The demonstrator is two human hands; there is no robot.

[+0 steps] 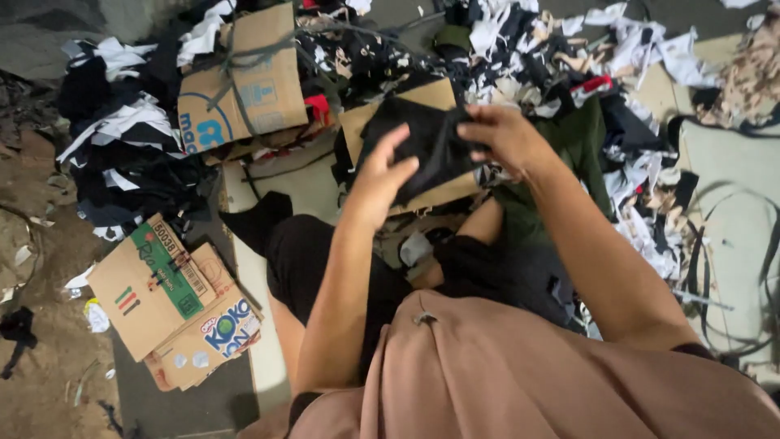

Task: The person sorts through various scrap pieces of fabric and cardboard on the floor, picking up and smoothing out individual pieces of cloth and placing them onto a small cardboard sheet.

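A black piece of cloth (431, 146) lies over a brown cardboard sheet (431, 96) held up in front of me. My right hand (502, 136) grips the cloth at its right edge, fingers curled over it. My left hand (382, 175) presses against the cloth's lower left side, thumb and fingers spread along it. Below the hands are my bent legs in black shorts (325, 260) and a pinkish-brown shirt (504, 374).
A tied cardboard box (244, 81) stands at upper left. Flattened cartons (162, 293) lie on the ground at lower left. Heaps of black and white fabric scraps (122, 138) surround me, with more scraps (617, 73) at upper right. Black straps (723, 268) lie at right.
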